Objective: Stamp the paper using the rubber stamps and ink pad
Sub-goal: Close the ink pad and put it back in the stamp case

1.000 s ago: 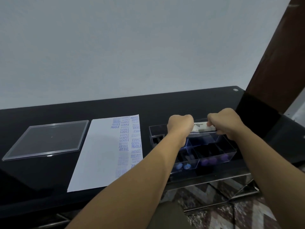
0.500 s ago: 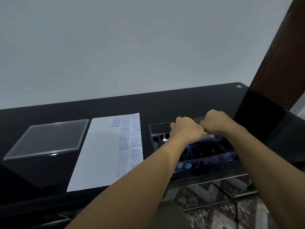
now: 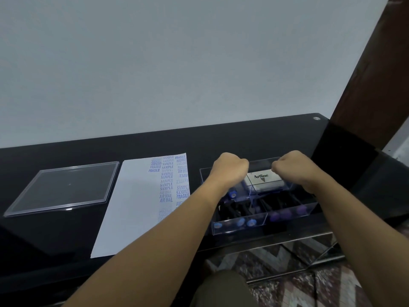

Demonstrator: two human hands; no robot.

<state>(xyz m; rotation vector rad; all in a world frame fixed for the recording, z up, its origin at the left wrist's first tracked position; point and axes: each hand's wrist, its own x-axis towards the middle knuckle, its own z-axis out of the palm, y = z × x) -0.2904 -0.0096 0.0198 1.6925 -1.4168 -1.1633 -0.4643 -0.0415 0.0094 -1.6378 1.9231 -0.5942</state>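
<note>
A white Artline ink pad (image 3: 263, 181) lies in the back compartment of a clear plastic organizer box (image 3: 239, 228). My left hand (image 3: 230, 171) and my right hand (image 3: 293, 168) are curled at the pad's two ends and hold it; the fingertips are hidden. Rubber stamps lie in the front compartments, some with blue caps (image 3: 240, 222) and some with purple caps (image 3: 285, 214). Left of the box lies the white paper (image 3: 132, 200), its right part covered with blue stamped words such as SAMPLE, FRAGILE and AIR MAIL.
A clear plastic lid (image 3: 64, 189) lies flat at the left of the black glass table (image 3: 243, 138). A white wall runs behind the table, and a dark wooden post (image 3: 371, 74) stands at the right. A patterned floor shows below the table's front edge.
The ink pad was held higher between both hands. The hands came together over it, then moved apart, and the pad is now lower, inside the box's back compartment.
</note>
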